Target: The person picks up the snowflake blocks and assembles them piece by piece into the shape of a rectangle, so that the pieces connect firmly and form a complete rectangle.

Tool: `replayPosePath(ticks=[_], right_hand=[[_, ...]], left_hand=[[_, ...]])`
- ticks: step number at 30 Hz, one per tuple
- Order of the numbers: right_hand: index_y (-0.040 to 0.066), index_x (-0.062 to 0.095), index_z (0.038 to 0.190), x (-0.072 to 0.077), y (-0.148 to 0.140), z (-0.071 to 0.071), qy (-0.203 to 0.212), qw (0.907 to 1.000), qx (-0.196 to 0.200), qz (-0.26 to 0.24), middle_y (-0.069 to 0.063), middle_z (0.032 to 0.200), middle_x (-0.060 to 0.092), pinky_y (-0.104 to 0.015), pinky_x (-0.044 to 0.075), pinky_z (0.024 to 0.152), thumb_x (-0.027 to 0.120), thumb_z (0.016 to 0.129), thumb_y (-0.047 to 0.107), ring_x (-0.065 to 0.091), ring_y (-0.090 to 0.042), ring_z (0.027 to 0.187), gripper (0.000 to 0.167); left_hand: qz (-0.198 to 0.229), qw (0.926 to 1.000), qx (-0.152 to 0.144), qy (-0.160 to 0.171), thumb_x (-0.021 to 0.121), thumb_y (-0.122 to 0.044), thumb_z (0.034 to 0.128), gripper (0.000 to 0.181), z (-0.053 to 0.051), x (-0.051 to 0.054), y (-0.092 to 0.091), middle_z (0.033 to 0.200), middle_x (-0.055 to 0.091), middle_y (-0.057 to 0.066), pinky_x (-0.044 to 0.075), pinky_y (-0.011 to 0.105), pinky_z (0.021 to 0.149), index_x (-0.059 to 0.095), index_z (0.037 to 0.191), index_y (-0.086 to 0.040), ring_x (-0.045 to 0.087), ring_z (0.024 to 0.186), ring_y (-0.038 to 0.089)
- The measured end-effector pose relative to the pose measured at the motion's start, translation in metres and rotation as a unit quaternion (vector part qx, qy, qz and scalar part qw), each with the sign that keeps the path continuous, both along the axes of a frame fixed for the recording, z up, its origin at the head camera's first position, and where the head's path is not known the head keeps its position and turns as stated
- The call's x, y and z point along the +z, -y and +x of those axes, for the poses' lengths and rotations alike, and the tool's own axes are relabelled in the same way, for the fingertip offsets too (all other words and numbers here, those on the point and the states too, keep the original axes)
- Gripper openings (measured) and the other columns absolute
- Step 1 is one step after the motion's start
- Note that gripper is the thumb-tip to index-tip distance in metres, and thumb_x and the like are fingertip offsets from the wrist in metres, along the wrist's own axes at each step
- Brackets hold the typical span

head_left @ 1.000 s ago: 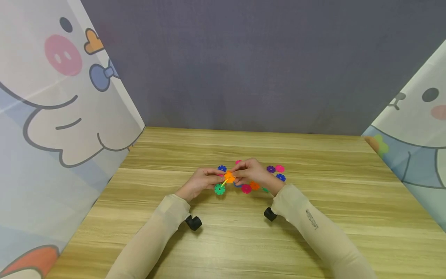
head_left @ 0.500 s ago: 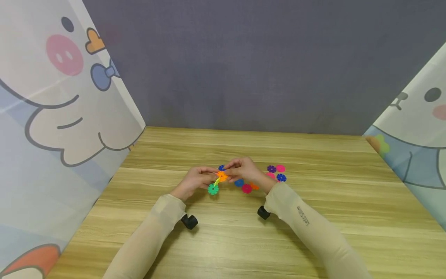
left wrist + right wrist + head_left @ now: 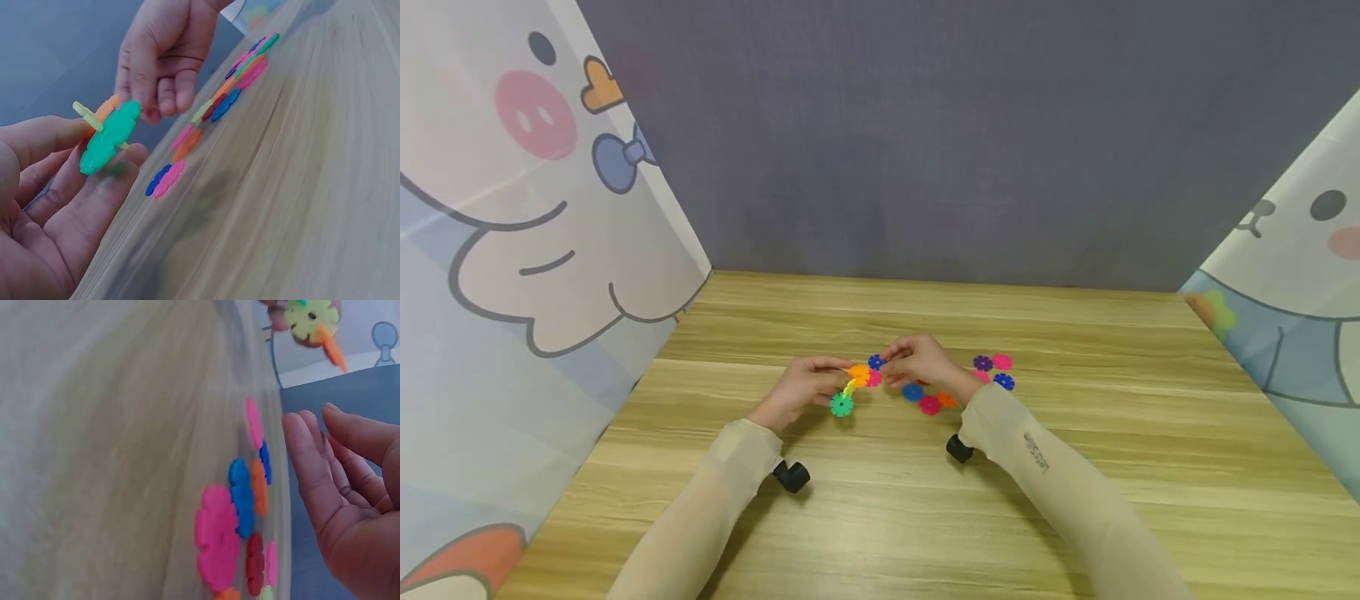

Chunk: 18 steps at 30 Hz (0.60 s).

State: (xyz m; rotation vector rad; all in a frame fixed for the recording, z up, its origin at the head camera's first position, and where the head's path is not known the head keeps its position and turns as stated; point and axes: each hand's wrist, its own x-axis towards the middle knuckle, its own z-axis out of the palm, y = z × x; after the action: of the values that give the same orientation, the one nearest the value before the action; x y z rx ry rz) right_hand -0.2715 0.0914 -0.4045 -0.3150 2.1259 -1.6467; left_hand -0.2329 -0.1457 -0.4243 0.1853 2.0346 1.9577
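Observation:
My left hand [image 3: 796,392] pinches a joined piece of notched, flower-shaped plastic discs: a green disc [image 3: 842,405], a yellow disc [image 3: 303,324] set crosswise to it, and an orange disc [image 3: 858,376]. The piece is held up off the table. To its right, my right hand [image 3: 922,363] hovers over the loose discs, apart from the piece. Its fingers [image 3: 306,459] are loosely bent with nothing between them in the right wrist view. A pink disc [image 3: 874,378] and a dark blue disc [image 3: 877,362] lie on the table between the hands.
More loose discs lie around the right hand, among them a blue disc [image 3: 913,392], a pink-red disc [image 3: 929,405], an orange disc [image 3: 947,399] and a purple disc [image 3: 982,363]. The wooden table [image 3: 880,517] meets a grey panel [image 3: 925,150] at the back.
Both hands have moved left, the left one carrying the joined discs. My right hand, earlier pinching the orange disc, has let go and come apart from it.

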Motion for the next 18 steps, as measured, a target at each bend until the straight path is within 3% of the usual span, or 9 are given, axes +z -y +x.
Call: replayPosePath(ticks=[10,18], right_hand=[[-0.011,0.064,0.117,-0.006,0.003,-0.011,0.005,0.9986,0.031,0.043,-0.015,0.087,0.068,-0.038,0.060,0.066,0.069,0.087,-0.008,0.070,-0.024,0.068,0.030],[-0.009,0.067,0.115,-0.006,0.011,-0.011,-0.033,0.9953,0.046,0.079,-0.013,0.080,0.070,-0.037,0.060,0.062,0.075,0.082,-0.007,0.068,-0.021,0.063,0.034]], left_hand=[[-0.002,1.0000,0.000,0.001,0.065,-0.003,0.0929,0.039,0.003,0.004,0.011,0.092,0.072,0.006,0.059,0.031,0.067,0.060,0.130,0.008,0.069,0.075,0.016],[0.003,1.0000,-0.002,-0.002,0.064,-0.003,0.0940,0.036,0.002,0.005,0.015,0.094,0.073,0.006,0.059,0.032,0.067,0.061,0.129,0.007,0.071,0.075,0.017]])
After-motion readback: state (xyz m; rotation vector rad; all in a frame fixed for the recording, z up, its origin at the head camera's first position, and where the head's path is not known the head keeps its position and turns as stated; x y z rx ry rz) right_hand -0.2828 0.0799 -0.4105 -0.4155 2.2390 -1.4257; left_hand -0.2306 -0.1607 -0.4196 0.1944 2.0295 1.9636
